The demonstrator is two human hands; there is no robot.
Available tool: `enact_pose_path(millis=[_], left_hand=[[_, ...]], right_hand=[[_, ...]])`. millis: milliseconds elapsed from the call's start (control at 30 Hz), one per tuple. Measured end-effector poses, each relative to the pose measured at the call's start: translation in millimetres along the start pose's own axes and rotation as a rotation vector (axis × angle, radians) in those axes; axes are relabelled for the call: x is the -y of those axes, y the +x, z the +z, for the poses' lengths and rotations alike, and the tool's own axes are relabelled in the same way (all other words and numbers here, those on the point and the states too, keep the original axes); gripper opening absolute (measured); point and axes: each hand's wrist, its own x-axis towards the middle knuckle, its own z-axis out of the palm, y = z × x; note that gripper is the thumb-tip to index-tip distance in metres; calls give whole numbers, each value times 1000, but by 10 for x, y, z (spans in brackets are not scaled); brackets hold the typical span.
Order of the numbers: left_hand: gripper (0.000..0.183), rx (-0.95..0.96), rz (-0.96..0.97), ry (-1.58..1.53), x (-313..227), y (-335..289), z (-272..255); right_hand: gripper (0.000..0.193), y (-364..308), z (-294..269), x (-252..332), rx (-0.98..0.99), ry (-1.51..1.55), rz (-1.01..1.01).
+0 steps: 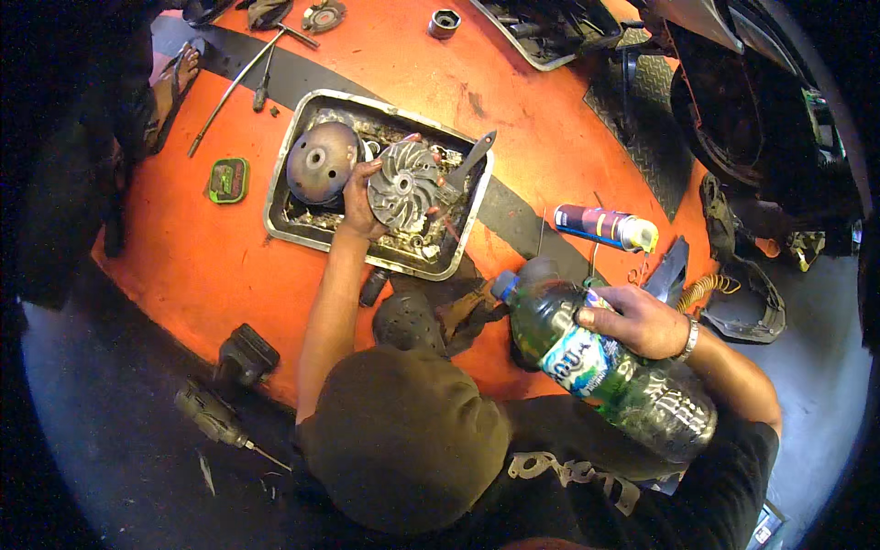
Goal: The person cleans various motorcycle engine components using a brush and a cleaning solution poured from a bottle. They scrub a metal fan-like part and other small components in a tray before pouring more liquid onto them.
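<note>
My left hand (360, 200) grips a grey finned metal pulley disc (403, 187) by its edge, above a metal tray (316, 240). Some of its fingers pass behind the disc and are partly hidden. Against the disc's right side rests a paintbrush (474, 158). A round, bell-shaped metal part (323, 165) sits in the tray's left end, among dirty residue and small parts. To the right and nearer, my right hand (642, 321) is wrapped round a large green plastic bottle (632, 394). The bottle lies tilted, its blue cap (504, 285) towards the tray.
A spray can (596, 226) lies right of the tray. A power drill (213, 412) is at lower left. A small green tin (228, 181), a T-handle tool (243, 82) and a large socket (445, 23) lie farther off. Another person's foot (176, 81) is at upper left.
</note>
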Motion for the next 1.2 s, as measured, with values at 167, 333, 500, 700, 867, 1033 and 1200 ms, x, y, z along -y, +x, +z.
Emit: enact_pose_path(millis=[167, 333, 500, 700, 867, 1033, 1200], left_hand=[[73, -84, 36, -4, 13, 0, 37], [74, -107, 34, -25, 16, -2, 111], [74, -22, -14, 1, 23, -104, 206], [77, -58, -2, 82, 43, -195, 185], [72, -334, 10, 244, 96, -215, 221], [92, -704, -51, -2, 175, -98, 359], [101, -668, 12, -48, 160, -24, 440]], right_hand=[[49, -124, 31, -12, 8, 135, 51], [55, -196, 10, 25, -82, 77, 104], [60, -185, -55, 157, -35, 111, 51], [59, -59, -91, 235, 24, 92, 20], [56, -9, -117, 194, -3, 31, 59], [58, 11, -156, 161, 47, 89, 30], [57, 29, -145, 198, 13, 264, 4]])
